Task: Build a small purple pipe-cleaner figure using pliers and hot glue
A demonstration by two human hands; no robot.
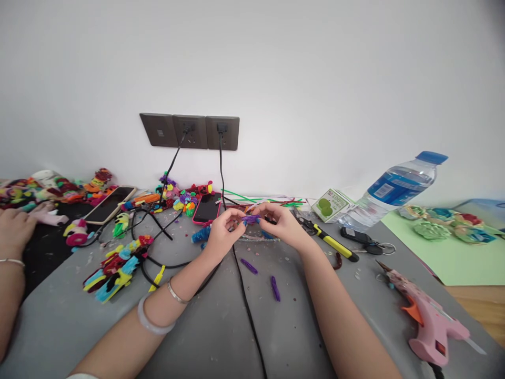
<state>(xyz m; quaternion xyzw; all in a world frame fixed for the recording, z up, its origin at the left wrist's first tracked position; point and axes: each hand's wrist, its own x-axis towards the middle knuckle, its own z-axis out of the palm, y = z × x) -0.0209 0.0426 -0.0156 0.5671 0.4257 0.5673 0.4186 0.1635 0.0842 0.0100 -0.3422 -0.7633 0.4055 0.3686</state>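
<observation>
Between my two hands, above the middle of the grey table, is a purple pipe cleaner piece (251, 218). My left hand (226, 230) pinches its left end with thumb and fingers. The right end is pinched by my right hand (281, 223). Two more folded purple pipe cleaner pieces lie below on the table, one (249, 266) just under my hands and another (275, 288) nearer to me. A blue fuzzy piece (201, 235) rests by my left wrist, partly hidden behind it.
Right of my arms lie yellow-handled pliers (335, 246), keys (366, 241), a water bottle (394, 187) and a pink glue gun (432, 321). Black cables (245, 302) cross the table (189, 337). Pipe cleaner figures (118, 268) and another person's hand (13, 231) are at left.
</observation>
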